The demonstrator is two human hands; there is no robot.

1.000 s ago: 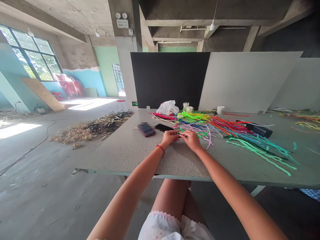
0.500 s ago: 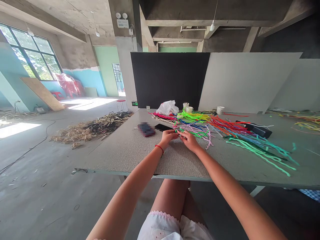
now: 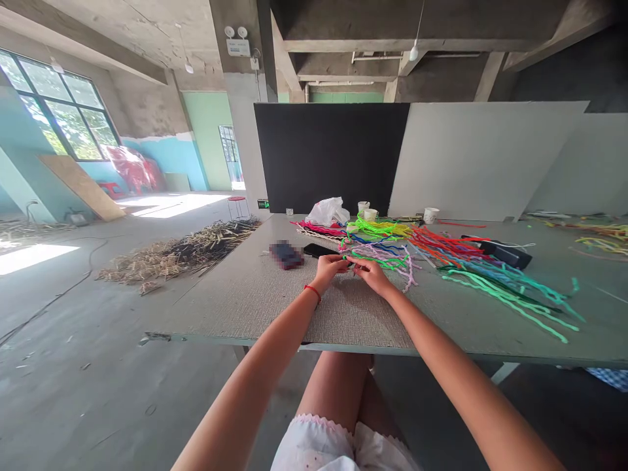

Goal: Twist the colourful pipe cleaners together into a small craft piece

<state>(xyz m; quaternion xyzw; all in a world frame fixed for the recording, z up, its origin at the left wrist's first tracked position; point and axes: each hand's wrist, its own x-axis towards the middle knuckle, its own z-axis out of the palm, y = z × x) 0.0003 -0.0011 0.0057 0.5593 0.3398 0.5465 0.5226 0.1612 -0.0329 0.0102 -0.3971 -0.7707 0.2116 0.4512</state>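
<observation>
Above the near part of the table, my left hand [image 3: 330,269] and my right hand [image 3: 371,275] meet at the fingertips, both closed in a pinch. Between them is a green pipe cleaner [image 3: 346,257], of which only a small bit shows; the rest is hidden by my fingers. A pink fuzzy piece [image 3: 342,244] shows just beyond the fingertips, and I cannot tell whether it is joined to the green one. Lilac pipe cleaners [image 3: 408,267] lie right behind my right hand. A black phone [image 3: 318,250] rests just past my left hand.
Bunches of red pipe cleaners [image 3: 441,241], yellow-green ones [image 3: 375,226] and mint-green ones [image 3: 510,307] cover the table [image 3: 235,307] to the right. A blurred dark object [image 3: 286,255] lies left. Behind are a white plastic bag [image 3: 328,211], paper cups [image 3: 431,215] and a black panel [image 3: 333,157].
Both hands stay together at the same spot with only slight finger movement; my right fingers shift a little against the green pipe cleaner. The whole view moves slightly left.
</observation>
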